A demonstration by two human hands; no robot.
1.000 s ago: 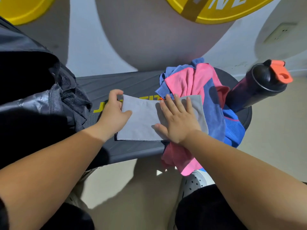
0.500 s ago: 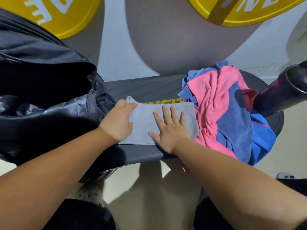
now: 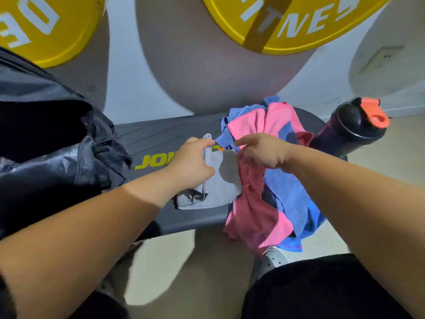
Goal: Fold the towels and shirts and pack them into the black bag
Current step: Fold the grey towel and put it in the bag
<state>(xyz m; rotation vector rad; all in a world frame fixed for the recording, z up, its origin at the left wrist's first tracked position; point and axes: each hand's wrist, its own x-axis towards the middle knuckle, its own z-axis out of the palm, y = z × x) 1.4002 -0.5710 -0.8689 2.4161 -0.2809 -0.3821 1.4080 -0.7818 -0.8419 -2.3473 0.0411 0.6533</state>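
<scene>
1. The grey towel [image 3: 223,180] is laid on the dark bench [image 3: 165,134], between the black bag [image 3: 57,157] and the pile of pink and blue clothes [image 3: 276,192].
2. Its folded left part is gripped by the curled fingers of the left hand [image 3: 190,164], probably so that the fold is kept together.
3. The right hand [image 3: 262,150] is held over the towel's right edge with fingers loosely curled; whether the corner is pinched cannot be told.
4. The towel's right edge is touched by the pile, which overhangs the near bench edge. Bare bench is left toward the bag.
</scene>
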